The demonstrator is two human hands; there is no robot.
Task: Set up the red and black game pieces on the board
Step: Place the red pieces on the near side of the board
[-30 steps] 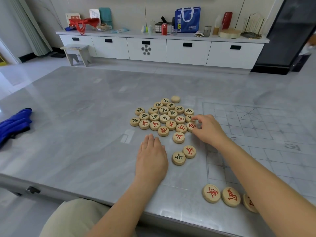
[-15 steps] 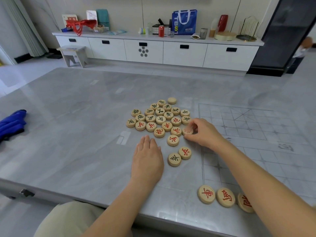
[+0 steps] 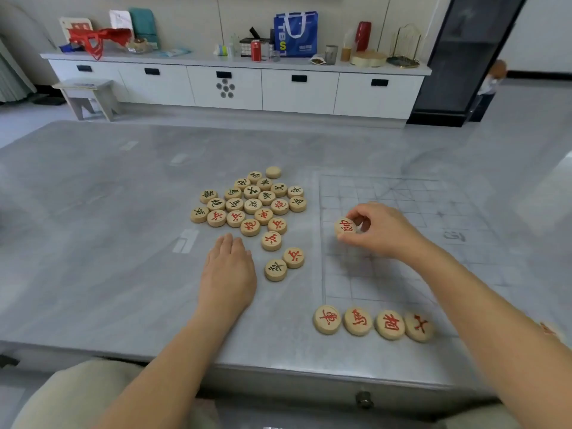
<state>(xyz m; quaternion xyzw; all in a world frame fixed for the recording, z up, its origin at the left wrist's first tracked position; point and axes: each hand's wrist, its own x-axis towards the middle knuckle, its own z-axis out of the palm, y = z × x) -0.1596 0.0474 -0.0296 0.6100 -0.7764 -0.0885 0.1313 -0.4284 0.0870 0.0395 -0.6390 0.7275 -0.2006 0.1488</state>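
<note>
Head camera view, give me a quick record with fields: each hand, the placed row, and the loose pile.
left hand: flat on the table, palm down, holding nothing
right hand: fingers pinch a tilted red piece above the board
placed row: four red pieces visible side by side at the board's near edge
loose pile: red and black pieces mixed, left of the board

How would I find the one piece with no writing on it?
Look at the cluster of wooden discs on the grey table, left of the faint board grid. The blank piece sits at its far tip; every neighbour shows a red or black character.
</note>
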